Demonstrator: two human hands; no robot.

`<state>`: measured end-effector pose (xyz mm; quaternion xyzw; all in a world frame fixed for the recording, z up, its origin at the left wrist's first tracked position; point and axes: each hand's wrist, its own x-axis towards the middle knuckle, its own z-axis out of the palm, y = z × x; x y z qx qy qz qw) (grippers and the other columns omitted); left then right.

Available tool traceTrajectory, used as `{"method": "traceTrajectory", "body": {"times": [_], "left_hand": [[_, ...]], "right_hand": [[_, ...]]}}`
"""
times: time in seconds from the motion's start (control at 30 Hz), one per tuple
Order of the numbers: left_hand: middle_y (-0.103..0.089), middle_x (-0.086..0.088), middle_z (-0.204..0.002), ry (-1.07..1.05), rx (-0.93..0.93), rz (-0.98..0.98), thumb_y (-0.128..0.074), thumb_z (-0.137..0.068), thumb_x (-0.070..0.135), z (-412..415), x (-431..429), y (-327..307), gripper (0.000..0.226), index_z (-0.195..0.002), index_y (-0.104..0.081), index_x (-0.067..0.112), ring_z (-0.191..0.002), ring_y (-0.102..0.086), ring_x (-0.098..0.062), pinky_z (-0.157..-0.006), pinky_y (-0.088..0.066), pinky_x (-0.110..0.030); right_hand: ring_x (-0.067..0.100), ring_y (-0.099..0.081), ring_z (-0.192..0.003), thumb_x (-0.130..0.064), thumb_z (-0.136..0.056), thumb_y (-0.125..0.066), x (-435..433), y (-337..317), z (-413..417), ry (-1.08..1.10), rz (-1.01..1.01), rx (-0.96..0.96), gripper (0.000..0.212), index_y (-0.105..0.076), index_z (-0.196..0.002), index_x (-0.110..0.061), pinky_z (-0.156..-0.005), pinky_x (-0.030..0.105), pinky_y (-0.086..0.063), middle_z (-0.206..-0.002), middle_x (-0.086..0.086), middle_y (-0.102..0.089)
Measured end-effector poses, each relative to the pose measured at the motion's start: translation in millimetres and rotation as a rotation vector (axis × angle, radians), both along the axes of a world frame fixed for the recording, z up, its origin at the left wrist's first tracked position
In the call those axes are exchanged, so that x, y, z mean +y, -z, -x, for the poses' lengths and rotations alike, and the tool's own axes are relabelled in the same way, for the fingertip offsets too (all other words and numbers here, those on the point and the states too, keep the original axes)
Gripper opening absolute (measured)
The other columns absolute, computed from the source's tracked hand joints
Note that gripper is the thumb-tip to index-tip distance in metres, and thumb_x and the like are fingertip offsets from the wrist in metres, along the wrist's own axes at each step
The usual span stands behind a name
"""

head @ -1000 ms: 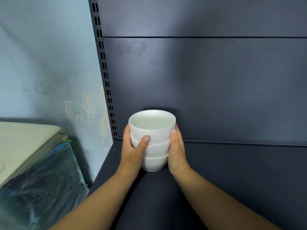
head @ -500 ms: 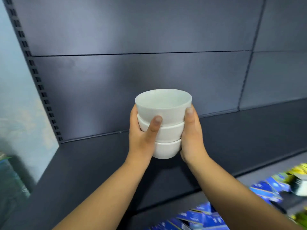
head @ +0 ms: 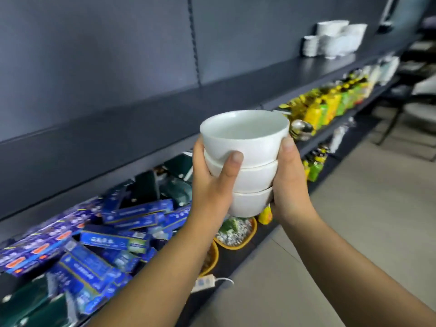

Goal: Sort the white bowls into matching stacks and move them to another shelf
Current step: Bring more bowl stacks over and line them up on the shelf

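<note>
- The left hand (head: 210,185) and right hand (head: 291,182) are clasping the upright bowl stack (head: 247,159) between them.
- Stack is hanging just off the dark shelf (head: 212,100); other white bowls (head: 335,38) are sitting far right along it, on the right hand's side.

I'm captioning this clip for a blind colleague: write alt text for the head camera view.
Two bare hands hold a stack of three white bowls in the air beside a long dark shelf unit, the left hand and right hand gripping its sides. More white bowls stand far along the upper shelf; blue boxes and yellow-green packets fill the lower one.
</note>
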<state>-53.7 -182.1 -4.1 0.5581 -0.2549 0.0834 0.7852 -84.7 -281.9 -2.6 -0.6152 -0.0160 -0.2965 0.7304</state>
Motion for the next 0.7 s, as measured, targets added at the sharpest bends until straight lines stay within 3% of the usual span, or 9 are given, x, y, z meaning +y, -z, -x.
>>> {"method": "traceTrajectory", "body": {"times": [0.17,0.27,0.43,0.53,0.6,0.7], "left_hand": [[-0.06,0.012,-0.107,0.168,0.077,-0.06,-0.067,-0.041,0.079,39.0,-89.3,24.5,0.094,-0.114,-0.044,0.024,-0.092,-0.061,0.003,-0.074,-0.049,-0.016],[-0.056,0.016,-0.108,0.223,0.042,-0.105,-0.061,-0.045,0.081,48.5,-131.0,28.7,0.088,-0.112,-0.044,0.027,-0.091,-0.058,0.012,-0.073,-0.045,-0.009],[-0.062,0.032,-0.099,0.346,-0.017,-0.156,-0.057,-0.052,0.08,45.0,-206.5,37.1,0.079,-0.112,-0.043,0.03,-0.092,-0.057,0.014,-0.072,-0.043,-0.005],[-0.06,0.018,-0.102,0.365,-0.021,-0.134,-0.056,-0.051,0.082,30.1,-256.3,36.0,0.082,-0.113,-0.043,0.03,-0.089,-0.057,0.014,-0.069,-0.044,-0.006],[-0.056,0.016,-0.103,0.358,-0.036,-0.132,-0.053,-0.051,0.083,14.3,-293.2,37.1,0.08,-0.111,-0.043,0.031,-0.088,-0.057,0.015,-0.068,-0.043,-0.005],[-0.054,0.016,-0.108,0.359,-0.019,-0.119,-0.053,-0.049,0.086,-12.0,-348.7,37.4,0.095,-0.121,-0.041,0.026,-0.091,-0.056,0.014,-0.07,-0.043,-0.007]], "right_hand": [[0.024,-0.057,-0.116,-0.053,-0.082,-0.041,-81.9,23.2,57.0,0.15,-0.034,0.012,0.057,-0.052,-0.125,-0.018,-0.098,0.05,-0.044,-0.123,0.008,-0.061],[0.024,-0.057,-0.115,-0.054,-0.082,-0.039,-119.8,31.2,74.8,0.261,-0.023,0.05,0.049,-0.056,-0.118,-0.024,-0.098,0.054,-0.043,-0.12,0.006,-0.062],[0.016,-0.057,-0.115,-0.057,-0.08,-0.038,-190.0,39.0,83.4,0.402,-0.004,0.057,0.043,-0.059,-0.111,-0.036,-0.101,0.049,-0.041,-0.119,-0.002,-0.063],[0.011,-0.059,-0.109,-0.059,-0.078,-0.038,-235.7,40.0,71.1,0.434,0.014,0.036,0.036,-0.062,-0.1,-0.044,-0.098,0.041,-0.044,-0.11,-0.01,-0.066],[0.011,-0.059,-0.109,-0.058,-0.079,-0.036,-272.5,39.7,56.5,0.451,0.053,0.025,0.038,-0.06,-0.103,-0.039,-0.097,0.038,-0.045,-0.11,-0.009,-0.065],[0.014,-0.058,-0.11,-0.058,-0.079,-0.037,-327.3,34.9,30.7,0.451,0.074,0.035,0.038,-0.059,-0.103,-0.038,-0.1,0.044,-0.043,-0.111,-0.007,-0.064]]}}
